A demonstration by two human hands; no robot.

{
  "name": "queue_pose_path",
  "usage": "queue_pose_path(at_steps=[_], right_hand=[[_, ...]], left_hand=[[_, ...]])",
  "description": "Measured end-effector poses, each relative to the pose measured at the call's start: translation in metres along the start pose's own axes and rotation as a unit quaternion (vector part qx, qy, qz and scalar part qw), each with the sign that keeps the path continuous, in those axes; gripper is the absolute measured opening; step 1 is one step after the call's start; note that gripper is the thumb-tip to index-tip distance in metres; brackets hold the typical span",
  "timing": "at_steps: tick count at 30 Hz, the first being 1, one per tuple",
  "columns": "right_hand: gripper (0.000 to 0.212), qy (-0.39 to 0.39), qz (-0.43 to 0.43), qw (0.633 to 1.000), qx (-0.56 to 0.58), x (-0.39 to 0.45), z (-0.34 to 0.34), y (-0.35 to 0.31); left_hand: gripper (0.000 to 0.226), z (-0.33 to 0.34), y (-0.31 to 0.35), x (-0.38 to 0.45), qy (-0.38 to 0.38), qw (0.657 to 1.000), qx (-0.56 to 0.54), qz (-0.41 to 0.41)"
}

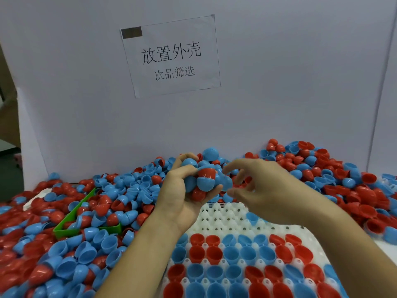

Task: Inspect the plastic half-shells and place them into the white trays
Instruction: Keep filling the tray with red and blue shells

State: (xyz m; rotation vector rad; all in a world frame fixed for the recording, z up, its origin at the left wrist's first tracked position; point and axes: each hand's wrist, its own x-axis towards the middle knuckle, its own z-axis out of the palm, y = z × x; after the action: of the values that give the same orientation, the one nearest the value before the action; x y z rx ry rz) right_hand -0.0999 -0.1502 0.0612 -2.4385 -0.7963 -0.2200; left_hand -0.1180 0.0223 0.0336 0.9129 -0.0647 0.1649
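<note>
Head view: the left hand is raised palm-up above the far edge of the white moulded plastic tray, its fingers curled round a handful of red and blue plastic half-shells, several of them nested one inside another. The right hand is just beside that handful, to its right, with thumb and fingers loosely spread and bent toward the shells; whether a fingertip touches one cannot be told, and it holds nothing that is visible. Below both wrists, the tray's near rows hold red and blue half-shells seated open side up in the pockets, while the rows directly under the hands are mostly bare. A loose heap of red and blue half-shells surrounds the hands on both sides. Left of the left forearm, a green plastic bin lies partly buried in the heap. Beyond the hands, a white paper sign with printed characters is fixed to the pale backboard.
</note>
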Motion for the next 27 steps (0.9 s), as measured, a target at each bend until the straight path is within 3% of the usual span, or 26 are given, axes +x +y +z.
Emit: queue_pose_path(at_steps=[3,7,10,21,25,27], right_hand=[[0.044,-0.003,-0.016,1.000,-0.009,0.000,0.008,0.003],[0.028,0.055,-0.026,0.998,-0.013,0.002,0.010,0.008],[0.028,0.068,-0.026,0.997,-0.010,0.003,0.012,0.012],[0.021,0.029,-0.016,0.997,0.072,0.003,0.011,0.018],[0.051,-0.003,-0.010,0.995,0.100,0.002,0.008,0.021],[0.051,-0.031,-0.009,0.993,0.116,0.001,0.006,0.021]], left_hand=[[0.033,0.002,0.000,-0.002,-0.020,1.000,-0.007,-0.012],[0.028,0.005,-0.002,-0.003,-0.023,0.999,-0.019,-0.039],[0.027,0.004,-0.003,-0.003,-0.013,0.998,-0.033,-0.049],[0.027,-0.004,0.004,0.001,0.061,0.993,-0.091,-0.050],[0.028,-0.006,0.005,0.002,0.075,0.992,-0.095,-0.048],[0.027,-0.006,0.004,0.002,0.078,0.991,-0.094,-0.051]])
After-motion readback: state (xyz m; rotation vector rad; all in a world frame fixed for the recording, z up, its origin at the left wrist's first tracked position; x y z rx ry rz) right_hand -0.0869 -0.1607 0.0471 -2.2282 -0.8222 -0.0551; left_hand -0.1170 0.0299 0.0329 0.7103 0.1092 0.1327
